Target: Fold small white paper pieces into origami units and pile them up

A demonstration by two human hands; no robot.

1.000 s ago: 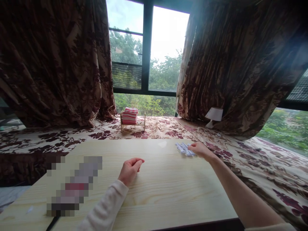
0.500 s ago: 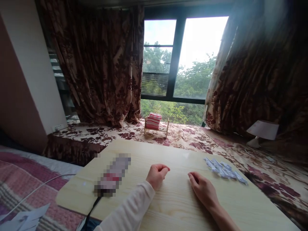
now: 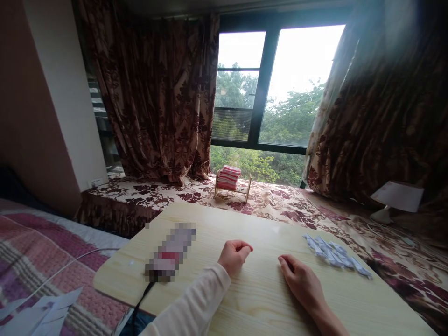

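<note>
My left hand (image 3: 234, 256) rests on the pale wooden table (image 3: 259, 298), its fingers curled into a loose fist with the thumb against them. A little to its right lies my right hand (image 3: 301, 280), its fingers likewise curled in and pressed together. Nothing shows in either hand, and a bare strip of tabletop separates them. Beyond my right hand sits a cluster of small folded white paper pieces (image 3: 332, 252), several of them lying close together. To the left of my left hand, a blurred-out flat device (image 3: 170, 252) with a black strap lies on the table.
Past the table's far edge, a small rack (image 3: 248, 189) holds folded red-and-white striped cloths (image 3: 229, 178) on the floral-covered ledge (image 3: 273, 200). A white lamp (image 3: 397, 196) stands at right. White papers (image 3: 45, 312) and a pale cable (image 3: 66, 265) lie on the bed at left.
The whole view has shifted slightly, so everything appears a little farther right. Both hands keep the same curled pose on the table.
</note>
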